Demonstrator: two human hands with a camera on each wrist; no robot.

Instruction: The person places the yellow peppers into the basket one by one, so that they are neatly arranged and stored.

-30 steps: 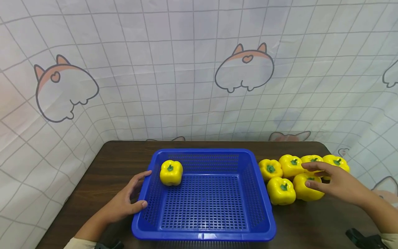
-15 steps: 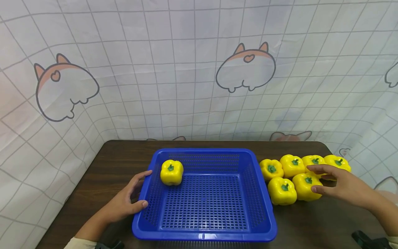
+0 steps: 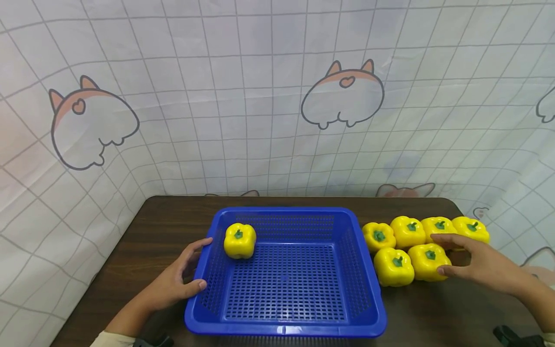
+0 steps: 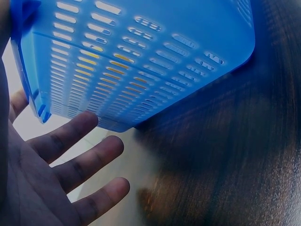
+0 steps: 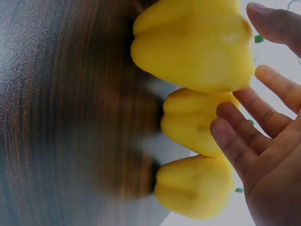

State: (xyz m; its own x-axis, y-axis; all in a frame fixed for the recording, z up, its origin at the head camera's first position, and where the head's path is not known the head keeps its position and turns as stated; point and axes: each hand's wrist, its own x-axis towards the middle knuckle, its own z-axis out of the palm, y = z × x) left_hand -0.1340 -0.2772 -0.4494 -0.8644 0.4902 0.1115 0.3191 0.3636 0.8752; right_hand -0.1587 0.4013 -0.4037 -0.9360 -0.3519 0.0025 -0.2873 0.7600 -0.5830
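Where the left rim of the blue basket (image 3: 284, 330) meets the person's left hand (image 3: 171, 279), the thumb and index finger lie at the edge, well spread; the other visible fingers, seen in the left wrist view, extend loosely below the rim, with a gap between them and the perforated wall. To the right of the basket, the right hand (image 3: 487, 262) is parted wide, its thumb and fingers set on either side of the right-hand pepper of the near row (image 3: 429, 264). Its thumb tip overlaps that pepper in the head view; whether skin and pepper touch cannot be told, and no grasp is closed around it.

Six yellow peppers are visible on the tabletop (image 3: 173, 217) to the basket's right, close together in two rows: four in the far row (image 3: 407, 232), and two in the near row, of which the left-hand pepper (image 3: 393, 267) sits just beside the basket's right side. All six show green stems. Inside the basket, at its far left corner, one further yellow pepper (image 3: 240, 242) stands with its stem upward. Beyond the basket hangs a pale fabric backdrop (image 3: 260, 144), printed with a grid and cartoon animals.
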